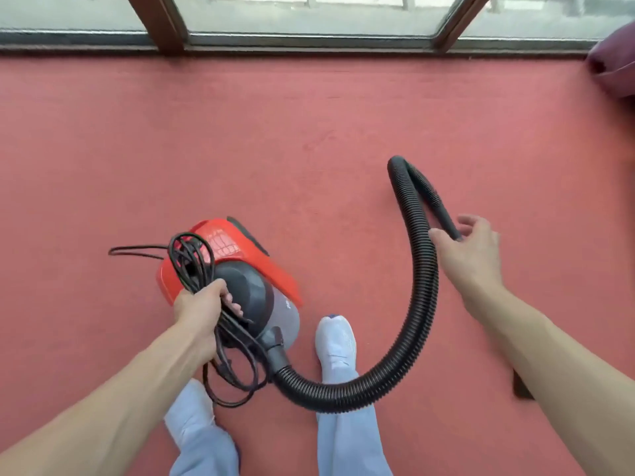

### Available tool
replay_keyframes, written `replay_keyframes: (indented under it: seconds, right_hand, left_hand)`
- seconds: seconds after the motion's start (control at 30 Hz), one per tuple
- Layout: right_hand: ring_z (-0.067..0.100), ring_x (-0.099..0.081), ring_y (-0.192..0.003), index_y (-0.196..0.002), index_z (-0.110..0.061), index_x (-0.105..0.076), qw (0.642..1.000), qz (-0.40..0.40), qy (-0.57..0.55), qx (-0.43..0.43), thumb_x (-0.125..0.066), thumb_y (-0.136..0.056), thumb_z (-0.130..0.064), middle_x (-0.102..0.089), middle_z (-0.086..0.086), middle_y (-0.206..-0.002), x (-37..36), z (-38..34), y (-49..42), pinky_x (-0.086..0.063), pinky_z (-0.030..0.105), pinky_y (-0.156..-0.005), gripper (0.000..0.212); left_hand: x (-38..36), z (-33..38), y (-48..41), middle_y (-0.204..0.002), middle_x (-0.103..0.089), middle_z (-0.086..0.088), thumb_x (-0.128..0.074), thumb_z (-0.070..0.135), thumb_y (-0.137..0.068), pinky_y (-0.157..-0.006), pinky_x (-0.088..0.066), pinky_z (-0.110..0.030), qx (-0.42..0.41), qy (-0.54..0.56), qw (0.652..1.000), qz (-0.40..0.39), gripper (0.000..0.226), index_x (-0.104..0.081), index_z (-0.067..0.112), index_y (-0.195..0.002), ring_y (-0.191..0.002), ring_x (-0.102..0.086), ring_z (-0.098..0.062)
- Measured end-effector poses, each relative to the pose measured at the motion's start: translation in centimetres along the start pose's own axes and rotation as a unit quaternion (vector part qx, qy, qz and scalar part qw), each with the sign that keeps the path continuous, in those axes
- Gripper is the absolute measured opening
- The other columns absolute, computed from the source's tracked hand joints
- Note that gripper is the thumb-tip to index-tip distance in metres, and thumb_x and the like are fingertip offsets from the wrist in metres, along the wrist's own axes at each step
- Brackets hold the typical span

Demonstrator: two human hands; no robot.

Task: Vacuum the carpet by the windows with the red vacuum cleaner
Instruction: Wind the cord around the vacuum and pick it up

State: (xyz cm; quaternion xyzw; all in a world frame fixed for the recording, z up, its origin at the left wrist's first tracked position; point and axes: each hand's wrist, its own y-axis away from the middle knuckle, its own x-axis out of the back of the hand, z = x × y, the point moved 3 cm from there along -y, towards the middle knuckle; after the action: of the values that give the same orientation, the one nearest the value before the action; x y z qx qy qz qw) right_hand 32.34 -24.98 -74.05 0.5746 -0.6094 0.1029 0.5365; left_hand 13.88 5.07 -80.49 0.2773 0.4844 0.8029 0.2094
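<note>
Red glossy plastic vacuum [240,255], rounded, dark grey dome, low over salmon carpet [309,132], left of white knit shoe [335,341], well short of windows [309,15]. Lettering on grey canister too blurred to read. Left hand [201,309] curls tight round looped black cord [190,262] at vacuum's top. Ribbed black hose [424,304] arcs right, doubles back. Right hand [472,249], fingers spread loose, meets hose's smooth end; grip unclear. Carpet short-piled, matte. Window frames dark brown.
</note>
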Motion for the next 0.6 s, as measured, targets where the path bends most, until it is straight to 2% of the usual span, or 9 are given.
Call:
replay_keyframes:
  seconds: [0.07,0.13,0.23,0.27,0.33,0.4,0.43,0.5,0.6]
  right_hand:
    - [0.023,-0.053,-0.123,-0.144,-0.022,-0.043,0.996,-0.08,-0.022,-0.022,-0.068,-0.073,-0.056,-0.05,0.003,-0.139,-0.6,0.3,-0.3,-0.046,0.049,-0.104,0.083]
    - [0.022,-0.055,-0.123,-0.153,-0.023,-0.031,0.987,-0.146,-0.054,-0.048,-0.072,-0.073,-0.059,-0.048,0.001,-0.14,-1.8,0.6,0.2,-0.05,0.049,-0.1,0.098]
    - [0.019,-0.057,-0.122,-0.157,-0.021,-0.018,0.973,-0.205,-0.072,-0.082,-0.071,-0.06,-0.068,-0.055,-0.002,-0.135,-3.8,1.2,1.6,-0.051,0.048,-0.1,0.12]
    - [0.019,-0.058,-0.121,-0.157,-0.019,-0.019,0.97,-0.218,-0.068,-0.079,-0.071,-0.065,-0.064,-0.06,-0.003,-0.13,-4.5,1.3,2.1,-0.049,0.047,-0.102,0.115]
    - [0.02,-0.058,-0.121,-0.156,-0.014,-0.026,0.966,-0.244,-0.057,-0.06,-0.071,-0.081,-0.043,-0.064,-0.003,-0.124,-6.1,1.5,3.6,-0.045,0.044,-0.106,0.092]
    - [0.021,-0.059,-0.118,-0.15,-0.013,-0.038,0.959,-0.273,-0.054,-0.051,-0.069,-0.085,-0.023,-0.066,0.001,-0.121,-7.5,1.4,5.7,-0.043,0.04,-0.106,0.073]
    - [0.023,-0.063,-0.112,-0.141,-0.017,-0.051,0.954,-0.29,-0.061,-0.047,-0.069,-0.083,-0.018,-0.069,0.004,-0.114,-8.4,1.6,6.7,-0.046,0.039,-0.102,0.061]
    - [0.023,-0.067,-0.099,-0.116,-0.018,-0.066,0.943,-0.321,-0.075,-0.04,-0.069,-0.08,-0.015,-0.073,0.004,-0.101,-10.2,2.1,8.8,-0.051,0.037,-0.092,0.037]
    - [0.015,-0.063,-0.104,-0.119,-0.022,-0.061,0.923,-0.363,-0.112,-0.062,-0.066,-0.083,-0.017,-0.067,-0.005,-0.105,-12.7,2.4,10.6,-0.049,0.034,-0.096,0.037]
  left_hand:
    - [-1.1,1.7,0.1,-0.059,-0.045,-0.01,-0.048,-0.003,-0.079,-0.052,-0.047,-0.03,-0.047,-0.087,0.995,-0.02,0.013,-0.048,0.01,-0.081,-0.043,-0.047,-0.021]
    - [-2.4,3.3,0.2,-0.059,-0.048,-0.009,-0.05,0.0,-0.078,-0.054,-0.048,-0.034,-0.091,-0.17,0.981,-0.039,0.013,-0.05,0.012,-0.082,-0.045,-0.048,-0.023]
    - [-4.8,5.5,0.4,-0.057,-0.057,-0.007,-0.054,0.013,-0.07,-0.059,-0.054,-0.044,-0.143,-0.312,0.937,-0.07,0.016,-0.055,0.014,-0.085,-0.048,-0.056,-0.025]
    - [-5.9,6.3,0.5,-0.056,-0.06,-0.006,-0.054,0.018,-0.067,-0.063,-0.057,-0.047,-0.161,-0.36,0.916,-0.077,0.019,-0.056,0.018,-0.085,-0.05,-0.058,-0.026]
    - [-8.0,8.0,0.8,-0.059,-0.065,-0.005,-0.054,0.025,-0.063,-0.07,-0.059,-0.048,-0.209,-0.457,0.861,-0.077,0.018,-0.055,0.024,-0.082,-0.056,-0.065,-0.029]
    - [-10.4,9.5,1.4,-0.076,-0.072,-0.009,-0.057,0.029,-0.066,-0.077,-0.059,-0.046,-0.257,-0.543,0.796,-0.072,0.023,-0.057,0.024,-0.088,-0.073,-0.071,-0.034]
    - [-11.6,10.1,1.7,-0.087,-0.073,-0.011,-0.059,0.029,-0.071,-0.08,-0.057,-0.043,-0.28,-0.581,0.76,-0.072,0.026,-0.059,0.024,-0.096,-0.084,-0.07,-0.036]
    - [-13.8,10.8,1.7,-0.108,-0.07,-0.014,-0.063,0.025,-0.081,-0.085,-0.052,-0.039,-0.326,-0.65,0.683,-0.069,0.032,-0.06,0.022,-0.112,-0.101,-0.065,-0.037]
    - [-16.7,11.2,1.6,-0.12,-0.066,-0.015,-0.063,0.02,-0.085,-0.088,-0.045,-0.04,-0.381,-0.695,0.606,-0.07,0.036,-0.06,0.015,-0.12,-0.112,-0.059,-0.037]
